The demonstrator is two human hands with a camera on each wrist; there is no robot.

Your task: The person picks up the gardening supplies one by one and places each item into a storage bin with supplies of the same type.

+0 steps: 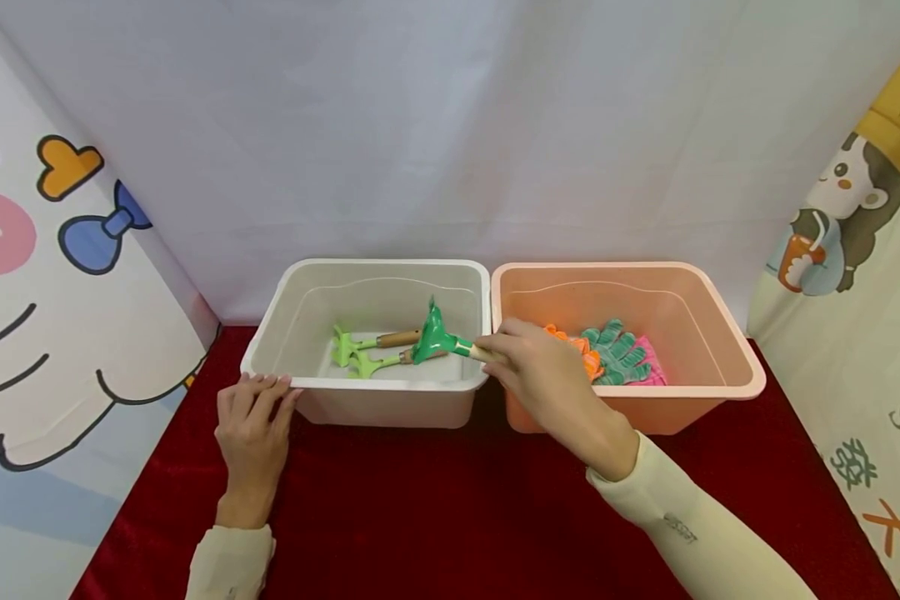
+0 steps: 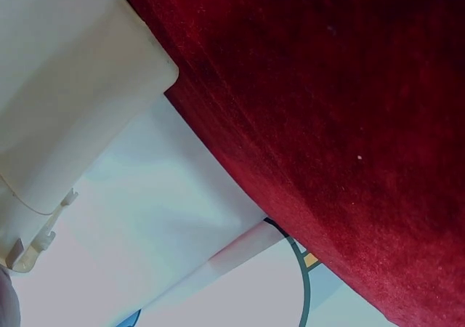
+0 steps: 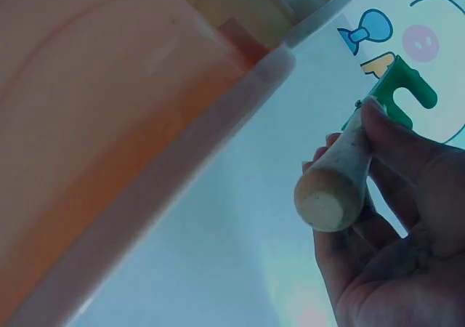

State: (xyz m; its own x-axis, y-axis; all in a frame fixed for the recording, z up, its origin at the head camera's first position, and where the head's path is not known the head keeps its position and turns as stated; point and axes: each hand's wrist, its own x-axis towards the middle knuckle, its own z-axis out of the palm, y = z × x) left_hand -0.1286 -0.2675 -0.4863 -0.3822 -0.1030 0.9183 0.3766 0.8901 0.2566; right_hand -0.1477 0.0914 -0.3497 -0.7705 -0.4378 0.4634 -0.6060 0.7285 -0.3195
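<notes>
My right hand (image 1: 536, 367) pinches the pale wooden handle of a dark green hand rake (image 1: 437, 337) between thumb and fingers. Its head hangs over the right part of the white bin (image 1: 390, 406), prongs toward the left. In the right wrist view the butt of the handle (image 3: 328, 200) points at the camera, green prongs beyond it. Inside the white bin lie two light green garden hand tools (image 1: 363, 364) with wooden handles. My left hand (image 1: 251, 429) rests its fingertips on that bin's front left rim; only a sliver of it shows in the left wrist view.
An orange bin (image 1: 618, 408) stands right beside the white one, holding orange gloves (image 1: 585, 354), a green glove (image 1: 617, 354) and something pink (image 1: 651, 362). Both bins sit on a red cloth (image 1: 420, 508) before a white backdrop. Printed cartoon panels stand at both sides.
</notes>
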